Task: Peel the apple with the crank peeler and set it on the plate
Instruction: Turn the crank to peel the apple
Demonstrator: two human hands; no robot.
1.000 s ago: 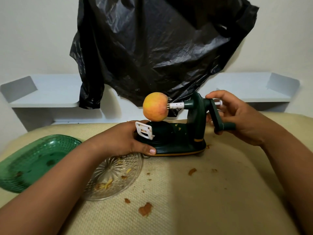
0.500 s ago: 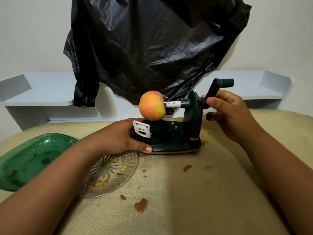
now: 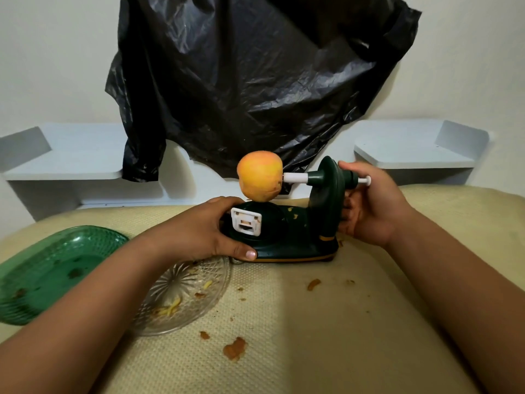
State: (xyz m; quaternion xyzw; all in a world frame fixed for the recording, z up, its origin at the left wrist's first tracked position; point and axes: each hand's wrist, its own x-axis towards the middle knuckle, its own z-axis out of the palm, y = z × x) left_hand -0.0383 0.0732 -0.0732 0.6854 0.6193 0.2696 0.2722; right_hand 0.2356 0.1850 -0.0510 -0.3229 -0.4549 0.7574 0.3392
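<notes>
An orange-yellow apple [image 3: 260, 179], with its skin on, is stuck on the white prongs of a dark green crank peeler [image 3: 298, 237] standing on the beige mat. My left hand [image 3: 207, 234] grips the peeler's base from the left, thumb on its front edge beside the white blade block [image 3: 246, 223]. My right hand [image 3: 369, 206] is curled round the crank handle behind the peeler's upright; the handle itself is hidden in the palm. A clear cut-glass plate [image 3: 184, 294] lies in front of the peeler, partly under my left forearm.
A green glass tray [image 3: 48, 268] sits at the left edge. Bits of peel [image 3: 234, 348] lie scattered on the mat. A black plastic bag [image 3: 255, 81] hangs on the wall behind, above white shelves [image 3: 65, 163].
My right hand has turned the crank: the handle went from low on the right, up over the top, and now sits down inside my palm. The left hand stays on the base.
</notes>
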